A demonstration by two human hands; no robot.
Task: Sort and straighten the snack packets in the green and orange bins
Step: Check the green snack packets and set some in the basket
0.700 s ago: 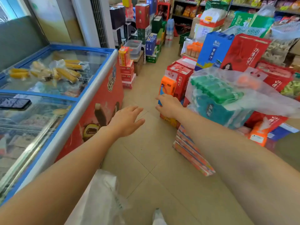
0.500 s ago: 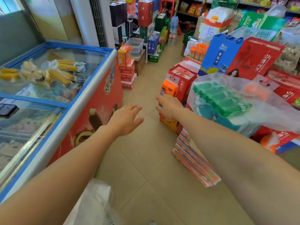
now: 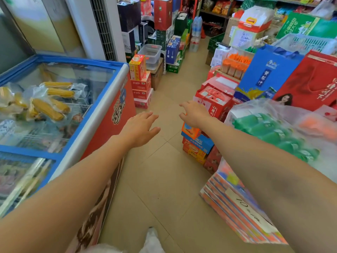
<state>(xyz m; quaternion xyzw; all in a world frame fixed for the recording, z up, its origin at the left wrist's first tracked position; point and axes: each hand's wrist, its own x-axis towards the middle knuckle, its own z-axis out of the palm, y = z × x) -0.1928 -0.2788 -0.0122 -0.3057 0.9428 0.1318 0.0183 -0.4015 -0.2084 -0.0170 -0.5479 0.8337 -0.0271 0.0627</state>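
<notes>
Snack packets in orange and yellow wrappers point(image 3: 218, 6) are seen on the dark shelf point(image 3: 213, 14) at the far end of the aisle, well apart from both hands; whether green or orange bins hold them cannot be told. The left hand point(image 3: 140, 126) is stretched out palm down over the beige tiled floor point(image 3: 164, 179), fingers straight and spread, with nothing held. The right hand point(image 3: 193, 114) is extended with loosely straightened fingers and nothing gripped, just above a small orange carton point(image 3: 190, 131) that tops a stack of boxes; contact cannot be made out. A blue-framed, glass-lidded chest freezer with a red front point(image 3: 109, 114) is placed on the left, and vacuum-packed yellow corn cobs point(image 3: 49, 108) are seen at its glass lid. A clear plastic bag of green packs point(image 3: 273, 132) is seen on the right, beside the right forearm.
</notes>
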